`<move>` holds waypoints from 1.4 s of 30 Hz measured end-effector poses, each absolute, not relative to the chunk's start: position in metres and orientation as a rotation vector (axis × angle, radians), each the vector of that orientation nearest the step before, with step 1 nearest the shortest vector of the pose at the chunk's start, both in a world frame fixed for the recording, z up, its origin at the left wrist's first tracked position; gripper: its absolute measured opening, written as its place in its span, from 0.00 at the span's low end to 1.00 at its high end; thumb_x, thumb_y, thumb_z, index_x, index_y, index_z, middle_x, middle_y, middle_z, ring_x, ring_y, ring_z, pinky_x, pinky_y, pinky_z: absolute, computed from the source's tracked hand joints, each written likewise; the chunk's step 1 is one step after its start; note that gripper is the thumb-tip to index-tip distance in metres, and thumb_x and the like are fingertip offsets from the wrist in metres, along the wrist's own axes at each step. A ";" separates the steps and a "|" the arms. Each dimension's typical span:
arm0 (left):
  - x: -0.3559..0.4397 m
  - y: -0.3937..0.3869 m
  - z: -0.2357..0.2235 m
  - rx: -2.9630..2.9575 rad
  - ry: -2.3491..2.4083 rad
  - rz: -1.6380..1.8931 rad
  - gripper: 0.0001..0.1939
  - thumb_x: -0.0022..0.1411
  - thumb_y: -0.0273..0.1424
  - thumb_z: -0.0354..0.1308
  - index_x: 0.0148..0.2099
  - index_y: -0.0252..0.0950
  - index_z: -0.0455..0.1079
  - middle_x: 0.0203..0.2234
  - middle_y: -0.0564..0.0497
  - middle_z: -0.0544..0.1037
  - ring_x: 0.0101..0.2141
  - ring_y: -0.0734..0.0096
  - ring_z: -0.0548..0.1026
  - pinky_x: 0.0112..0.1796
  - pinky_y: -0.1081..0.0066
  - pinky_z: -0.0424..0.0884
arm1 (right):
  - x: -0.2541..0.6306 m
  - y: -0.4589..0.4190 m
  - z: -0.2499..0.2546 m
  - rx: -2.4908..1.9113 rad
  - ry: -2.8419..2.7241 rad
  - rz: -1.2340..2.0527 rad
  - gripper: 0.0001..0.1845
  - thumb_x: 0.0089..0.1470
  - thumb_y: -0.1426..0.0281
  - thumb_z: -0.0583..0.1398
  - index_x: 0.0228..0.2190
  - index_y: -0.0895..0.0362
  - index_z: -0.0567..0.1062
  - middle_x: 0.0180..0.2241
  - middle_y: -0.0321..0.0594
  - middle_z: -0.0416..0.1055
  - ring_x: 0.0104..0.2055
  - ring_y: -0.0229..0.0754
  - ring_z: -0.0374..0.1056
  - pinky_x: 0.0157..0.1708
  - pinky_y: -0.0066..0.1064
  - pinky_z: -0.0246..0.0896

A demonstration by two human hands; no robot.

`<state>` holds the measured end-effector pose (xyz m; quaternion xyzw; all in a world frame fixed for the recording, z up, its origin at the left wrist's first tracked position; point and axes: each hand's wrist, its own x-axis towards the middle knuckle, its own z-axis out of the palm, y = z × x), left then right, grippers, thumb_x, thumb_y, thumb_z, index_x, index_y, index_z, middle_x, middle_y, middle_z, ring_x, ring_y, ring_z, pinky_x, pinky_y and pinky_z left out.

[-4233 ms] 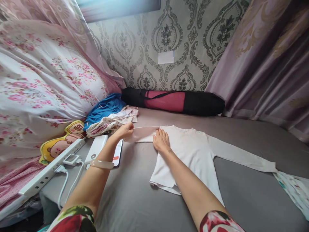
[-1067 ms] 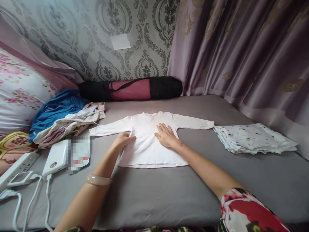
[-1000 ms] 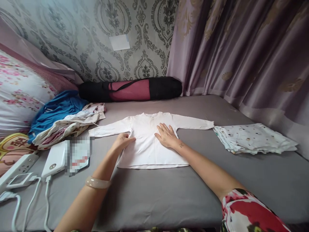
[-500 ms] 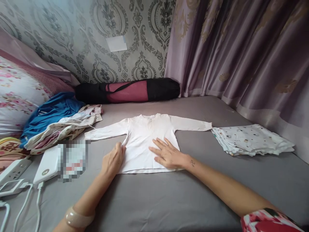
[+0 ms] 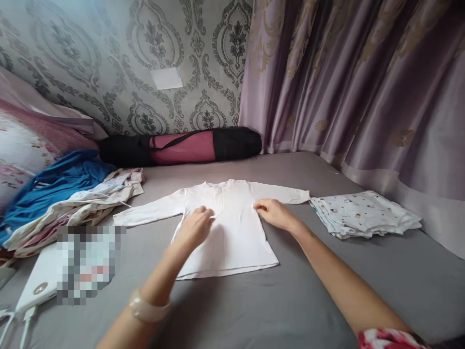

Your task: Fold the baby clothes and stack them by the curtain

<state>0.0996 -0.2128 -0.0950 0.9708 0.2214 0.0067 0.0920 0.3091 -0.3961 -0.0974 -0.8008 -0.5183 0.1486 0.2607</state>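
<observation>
A white long-sleeved shirt (image 5: 240, 237) lies spread flat on the grey bed sheet, its neckline away from me and both sleeves stretched outward. Over the chest is my left hand (image 5: 198, 225), its fingers curled in and nothing visible in them; a shadow falls on the cloth beside it. My right hand (image 5: 278, 213) is at the shirt's right side edge, just below the sleeve, with thumb and fingertips pinched at the fabric. A pale bangle (image 5: 148, 306) circles my left wrist.
Folded patterned cloths (image 5: 363, 213) lie beyond the right sleeve. To the left are a heap of clothes (image 5: 69, 182), a white power bank (image 5: 41, 278) with a cable, and a blurred-out packet (image 5: 90, 266). A black and pink rolled bag (image 5: 181, 148) rests against the wall, near the curtain (image 5: 327, 82).
My right hand has left the lower front of the shirt for its right edge near the underarm. My left hand has moved from the left edge to over the chest. The view has shifted slightly.
</observation>
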 end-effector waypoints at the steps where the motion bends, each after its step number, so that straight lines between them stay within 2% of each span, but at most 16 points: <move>1: 0.119 -0.223 -0.097 2.838 0.546 0.054 0.14 0.68 0.30 0.43 0.48 0.35 0.68 0.42 0.42 0.72 0.44 0.61 0.72 0.42 0.67 0.67 | 0.320 -0.387 -0.102 -2.307 -1.356 0.306 0.15 0.56 0.76 0.54 0.41 0.56 0.78 0.45 0.43 0.75 0.47 0.43 0.69 0.47 0.31 0.61; 4: 0.171 -0.250 -0.111 2.760 0.346 0.138 0.12 0.65 0.25 0.46 0.45 0.35 0.69 0.40 0.43 0.74 0.44 0.61 0.71 0.46 0.65 0.67 | 0.336 -0.368 -0.114 -2.557 -1.319 0.174 0.18 0.55 0.78 0.53 0.44 0.55 0.76 0.48 0.45 0.71 0.49 0.44 0.68 0.45 0.30 0.60; 10: 0.212 -0.273 -0.144 2.743 0.476 0.256 0.13 0.65 0.24 0.46 0.50 0.32 0.65 0.46 0.38 0.72 0.48 0.56 0.68 0.49 0.57 0.65 | 0.334 -0.366 -0.128 -2.599 -1.358 0.076 0.18 0.62 0.75 0.48 0.46 0.53 0.74 0.47 0.44 0.70 0.50 0.43 0.67 0.45 0.30 0.60; 13: 0.213 -0.275 -0.158 2.763 0.457 0.277 0.16 0.66 0.30 0.47 0.55 0.32 0.63 0.53 0.36 0.68 0.55 0.53 0.65 0.54 0.53 0.63 | 0.342 -0.371 -0.133 -2.524 -1.396 0.098 0.18 0.63 0.75 0.47 0.47 0.53 0.74 0.48 0.43 0.69 0.50 0.42 0.66 0.46 0.30 0.59; 17: 0.209 -0.294 -0.167 2.853 0.380 0.230 0.25 0.69 0.34 0.41 0.64 0.26 0.55 0.63 0.32 0.59 0.64 0.48 0.54 0.61 0.47 0.51 | 0.355 -0.372 -0.140 -2.430 -1.340 0.145 0.18 0.61 0.76 0.49 0.44 0.53 0.75 0.47 0.41 0.70 0.49 0.40 0.66 0.46 0.28 0.59; 23: 0.201 -0.340 -0.167 2.790 0.329 0.173 0.37 0.68 0.47 0.40 0.68 0.22 0.50 0.66 0.29 0.49 0.67 0.43 0.44 0.62 0.44 0.49 | 0.364 -0.368 -0.145 -2.333 -1.242 0.196 0.17 0.56 0.79 0.51 0.39 0.55 0.77 0.43 0.40 0.71 0.45 0.38 0.68 0.48 0.27 0.59; 27: 0.196 -0.357 -0.167 2.721 0.296 0.146 0.40 0.68 0.50 0.38 0.69 0.22 0.49 0.67 0.29 0.47 0.67 0.42 0.42 0.62 0.40 0.48 | 0.368 -0.367 -0.149 -2.287 -1.231 0.206 0.16 0.55 0.79 0.52 0.38 0.56 0.77 0.42 0.40 0.72 0.42 0.38 0.68 0.46 0.28 0.60; 32: 0.190 -0.369 -0.163 2.682 0.164 0.104 0.41 0.68 0.51 0.35 0.70 0.24 0.47 0.67 0.32 0.46 0.67 0.46 0.42 0.63 0.43 0.48 | 0.374 -0.367 -0.156 -2.227 -1.234 0.214 0.16 0.53 0.80 0.54 0.37 0.57 0.78 0.40 0.40 0.72 0.38 0.36 0.67 0.45 0.29 0.61; 36: 0.184 -0.376 -0.151 2.649 0.078 0.003 0.41 0.68 0.50 0.34 0.69 0.21 0.46 0.68 0.32 0.44 0.67 0.49 0.39 0.65 0.47 0.43 | 0.378 -0.370 -0.156 -2.161 -1.216 0.285 0.15 0.53 0.80 0.55 0.37 0.57 0.79 0.39 0.41 0.73 0.37 0.36 0.68 0.44 0.30 0.62; 38: 0.181 -0.378 -0.144 2.589 0.009 -0.073 0.41 0.68 0.50 0.37 0.69 0.20 0.45 0.68 0.31 0.42 0.67 0.49 0.38 0.65 0.49 0.42 | 0.380 -0.372 -0.154 -2.116 -1.184 0.344 0.14 0.53 0.78 0.55 0.37 0.58 0.80 0.40 0.42 0.75 0.38 0.37 0.69 0.44 0.30 0.63; 40: 0.180 -0.377 -0.137 2.506 -0.101 -0.144 0.43 0.65 0.51 0.45 0.69 0.20 0.47 0.68 0.30 0.43 0.67 0.47 0.40 0.65 0.49 0.45 | 0.382 -0.375 -0.152 -2.066 -1.143 0.418 0.14 0.54 0.76 0.55 0.37 0.59 0.80 0.41 0.43 0.76 0.40 0.39 0.70 0.46 0.31 0.63; 42: 0.181 -0.373 -0.130 2.401 -0.205 -0.167 0.39 0.61 0.48 0.53 0.66 0.25 0.56 0.67 0.32 0.51 0.66 0.46 0.49 0.63 0.52 0.54 | 0.387 -0.378 -0.149 -2.048 -1.096 0.470 0.15 0.55 0.74 0.55 0.39 0.58 0.79 0.40 0.42 0.77 0.40 0.39 0.71 0.46 0.32 0.64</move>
